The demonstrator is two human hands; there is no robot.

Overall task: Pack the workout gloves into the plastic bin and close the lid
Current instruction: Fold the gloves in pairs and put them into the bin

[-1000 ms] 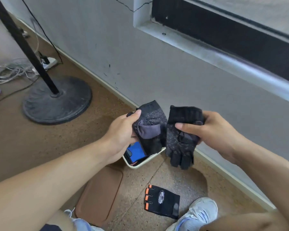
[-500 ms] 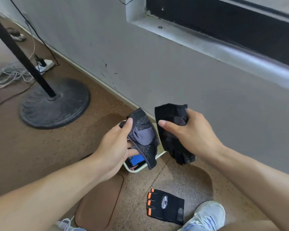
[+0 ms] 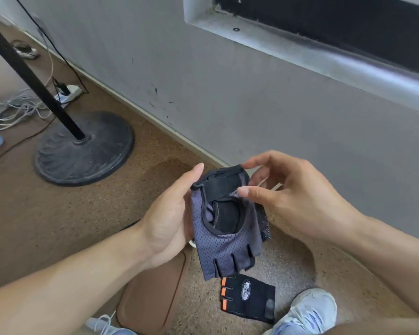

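The grey perforated-mesh fingerless glove (image 3: 224, 240) has black trim and a black wrist strap, and the dark glove behind it shows a pale dotted pattern at its edge. The flat black fingerless glove (image 3: 248, 299) on the speckled brown floor (image 3: 283, 269) carries orange finger bands and a white oval "SPORTS" logo. Beside it lie a plain brown rounded lid (image 3: 153, 293), pale blue-white sneakers (image 3: 307, 310), and a black ribbed round stand base (image 3: 84, 148) below a grey wall (image 3: 228, 93).

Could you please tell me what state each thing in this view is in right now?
Grey gloves: stacked together, held up off the floor.
Left hand: grips the gloves' left edge.
Right hand: pinches the strap at the cuff.
Black glove: lying flat on the floor, not packed.
Brown lid: off the bin, on the floor.
Bin: almost hidden behind the gloves.
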